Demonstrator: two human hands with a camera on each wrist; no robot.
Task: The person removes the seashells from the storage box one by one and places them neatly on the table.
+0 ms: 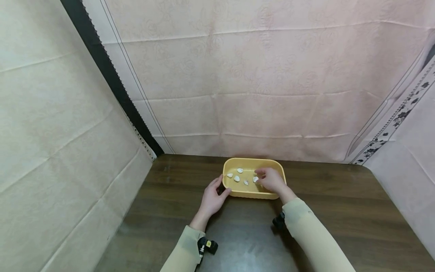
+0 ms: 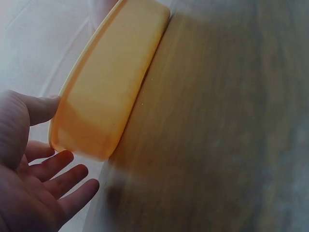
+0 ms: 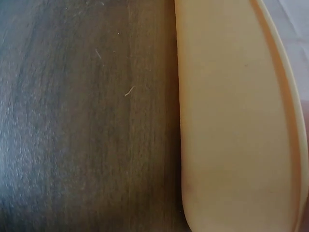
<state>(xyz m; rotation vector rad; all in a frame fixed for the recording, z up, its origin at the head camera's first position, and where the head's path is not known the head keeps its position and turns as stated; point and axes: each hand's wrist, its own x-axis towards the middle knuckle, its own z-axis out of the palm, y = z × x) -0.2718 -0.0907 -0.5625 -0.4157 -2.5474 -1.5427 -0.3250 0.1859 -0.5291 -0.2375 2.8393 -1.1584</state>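
A yellow rectangular tray (image 1: 255, 195) stands near the table's back edge. Several white pieces that look like garlic cloves (image 1: 236, 178) lie spread over its left and middle floor. My left hand (image 1: 211, 198) holds the near left corner, thumb at the near rim and fingers along the left end; in the left wrist view its other fingers are spread below the corner. Inside the tray's right half, my right hand (image 1: 271, 180) reaches down with bent fingers, thumb tip right at one clove (image 1: 255, 179). I cannot tell if it pinches that clove. The right wrist view shows mostly the tray's outer wall (image 3: 236, 121).
The dark wooden table (image 1: 244, 234) runs toward me and out to both sides of the tray. Pale cloth (image 1: 272, 94) hangs behind the table, with more cloth at left and right. Wrist cameras (image 1: 210, 246) sit on both sleeves.
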